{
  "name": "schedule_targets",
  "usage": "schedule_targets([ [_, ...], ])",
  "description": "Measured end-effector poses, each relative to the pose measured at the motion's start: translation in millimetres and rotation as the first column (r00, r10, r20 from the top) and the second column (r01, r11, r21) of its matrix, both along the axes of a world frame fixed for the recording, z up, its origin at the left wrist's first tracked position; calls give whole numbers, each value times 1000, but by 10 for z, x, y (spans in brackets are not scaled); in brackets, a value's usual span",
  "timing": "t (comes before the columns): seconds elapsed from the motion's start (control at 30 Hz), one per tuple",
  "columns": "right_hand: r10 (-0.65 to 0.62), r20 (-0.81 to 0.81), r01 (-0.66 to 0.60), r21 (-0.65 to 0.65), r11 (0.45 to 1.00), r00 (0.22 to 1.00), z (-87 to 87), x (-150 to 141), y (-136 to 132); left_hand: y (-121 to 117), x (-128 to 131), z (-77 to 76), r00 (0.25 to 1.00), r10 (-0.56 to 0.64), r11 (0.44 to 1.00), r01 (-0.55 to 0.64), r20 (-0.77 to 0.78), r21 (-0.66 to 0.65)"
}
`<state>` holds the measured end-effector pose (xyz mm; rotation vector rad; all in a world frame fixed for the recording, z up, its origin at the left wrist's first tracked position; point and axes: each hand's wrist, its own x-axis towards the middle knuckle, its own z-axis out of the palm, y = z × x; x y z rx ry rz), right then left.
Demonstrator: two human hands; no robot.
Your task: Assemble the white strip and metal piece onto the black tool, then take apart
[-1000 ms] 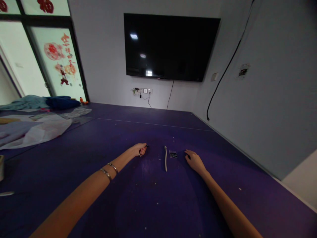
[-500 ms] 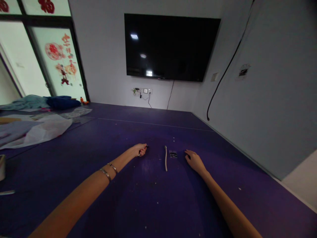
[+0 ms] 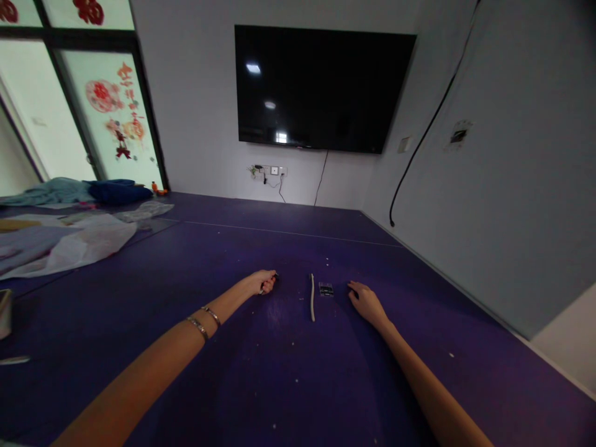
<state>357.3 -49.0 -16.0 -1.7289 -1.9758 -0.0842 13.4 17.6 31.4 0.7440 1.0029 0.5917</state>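
My left hand (image 3: 264,282) is closed around a small dark object (image 3: 276,277); only its tip shows past the fingers, so its kind is hidden. On the purple tabletop (image 3: 279,360), between my hands, lies a thin pale stick-like piece (image 3: 312,298) with a dark upper end, pointing away from me. Just right of it is a small flat clear packet (image 3: 326,290) with dark contents. My right hand (image 3: 365,301) rests on the surface beside the packet, apart from it, fingers loosely bent and holding nothing.
Clear and white plastic sheets (image 3: 93,242) and folded cloths (image 3: 118,191) lie at the far left. A pale container (image 3: 4,313) and a light, thin handle-like item (image 3: 15,360) sit at the left edge. A black cable (image 3: 421,139) hangs down the right wall; a television (image 3: 323,90) is mounted ahead.
Both hands stay in place. The dark tip at my left fingers shifts very slightly; the pale piece and packet have not moved on the tabletop.
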Motion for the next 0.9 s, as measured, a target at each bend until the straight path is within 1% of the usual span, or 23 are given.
schedule_targets([
  [0.17,-3,-17,3,-5,1000,1000,-16,10,8,9,2,5,997,46,995,-41,-59,88],
  [0.3,-8,-2,8,-16,1000,1000,-22,15,17,25,54,90,987,109,977,-84,-120,194],
  [0.4,-9,9,9,-9,1000,1000,-23,9,19,17,128,149,984,127,955,-87,-124,283],
  [0.5,-2,1,2,3,1000,1000,-18,-1,15,-12,228,156,987,109,938,-64,-114,341],
  [0.6,-5,-8,6,4,1000,1000,-8,-6,5,-61,336,131,992,76,930,-32,-106,367],
  [0.73,-10,-2,10,-3,1000,1000,2,-8,-2,-170,456,116,994,34,910,13,-106,415],
  [0.9,-26,11,26,-14,1000,1000,-13,-15,-3,-309,549,131,991,20,892,41,-131,450],
])
